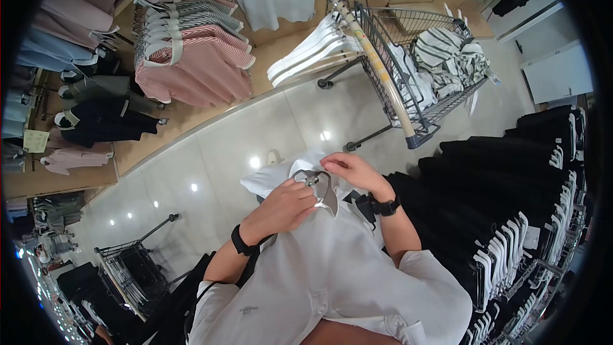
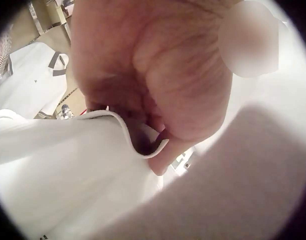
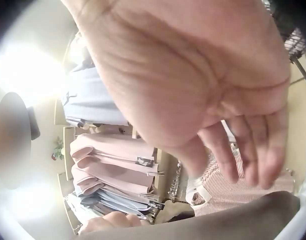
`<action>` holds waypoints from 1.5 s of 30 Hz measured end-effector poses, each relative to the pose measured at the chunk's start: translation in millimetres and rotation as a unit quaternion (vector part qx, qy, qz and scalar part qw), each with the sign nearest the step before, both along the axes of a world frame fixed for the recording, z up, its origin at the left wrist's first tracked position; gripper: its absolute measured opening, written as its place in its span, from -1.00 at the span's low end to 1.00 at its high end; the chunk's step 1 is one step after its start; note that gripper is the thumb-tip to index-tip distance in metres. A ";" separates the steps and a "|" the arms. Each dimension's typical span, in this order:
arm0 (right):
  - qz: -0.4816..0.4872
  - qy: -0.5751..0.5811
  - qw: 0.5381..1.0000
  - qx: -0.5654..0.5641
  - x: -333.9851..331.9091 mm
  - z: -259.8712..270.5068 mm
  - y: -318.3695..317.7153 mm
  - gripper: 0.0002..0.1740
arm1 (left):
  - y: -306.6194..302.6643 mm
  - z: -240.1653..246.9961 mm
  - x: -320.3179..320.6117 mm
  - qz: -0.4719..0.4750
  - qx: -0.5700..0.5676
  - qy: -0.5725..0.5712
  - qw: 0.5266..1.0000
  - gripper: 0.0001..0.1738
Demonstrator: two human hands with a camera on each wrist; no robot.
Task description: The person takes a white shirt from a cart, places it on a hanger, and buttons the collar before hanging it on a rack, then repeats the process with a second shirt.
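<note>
A white shirt with a grey collar [image 1: 331,199] hangs in front of the person's chest. My left hand [image 1: 281,204] grips it at the neck opening, with fingers curled over the fabric. In the left wrist view, the white shirt [image 2: 68,170] drops from under the left hand [image 2: 158,75], its edge curving between thumb and fingers. My right hand [image 1: 351,172] hovers at the far side of the collar. Seen from the right wrist, the right hand [image 3: 193,80] has its fingers loosely extended and nothing between them, above the grey collar band [image 3: 218,220].
A wire shopping cart [image 1: 399,83] with striped clothes stands ahead, white hangers [image 1: 316,48] hooked on its handle end. Black garments [image 1: 485,166] hang on a rack at the right. Red striped shirts [image 1: 198,67] hang ahead left; another cart [image 1: 137,275] is at lower left.
</note>
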State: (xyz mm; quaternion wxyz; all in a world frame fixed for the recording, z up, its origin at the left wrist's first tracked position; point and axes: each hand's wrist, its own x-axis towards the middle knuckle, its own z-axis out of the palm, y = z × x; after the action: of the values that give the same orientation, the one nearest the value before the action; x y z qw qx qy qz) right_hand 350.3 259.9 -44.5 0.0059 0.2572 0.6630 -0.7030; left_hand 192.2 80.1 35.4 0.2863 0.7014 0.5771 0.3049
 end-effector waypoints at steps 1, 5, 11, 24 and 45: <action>0.062 0.009 0.998 0.004 -2.5 -4.7 3.5 -0.72 | 0.4 1.7 1.3 -0.004 -0.002 0.005 1.000 -0.89; 0.175 0.061 0.980 0.072 -10.3 -11.4 -4.9 -0.75 | -7.2 2.4 4.4 0.013 -0.011 0.013 1.000 -0.88; 0.279 0.024 0.954 0.108 -29.2 -1.2 -9.3 -0.71 | -8.5 6.6 -3.3 0.045 -0.002 0.020 0.999 -0.87; -0.015 0.100 0.993 -0.066 -74.6 28.8 -8.7 -0.80 | -17.8 -5.0 -7.1 0.072 -0.028 0.086 0.993 -0.86; -0.086 0.249 0.964 0.039 -193.0 145.3 0.2 -0.82 | -13.0 -2.1 -149.9 0.162 0.144 0.151 0.965 -0.69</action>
State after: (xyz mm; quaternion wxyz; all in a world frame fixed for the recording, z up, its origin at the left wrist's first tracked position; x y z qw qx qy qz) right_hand 157.3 260.1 100.8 -0.2302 0.1305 0.6454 -0.7166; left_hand 42.3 67.1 33.3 0.0388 0.6701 0.6697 0.3177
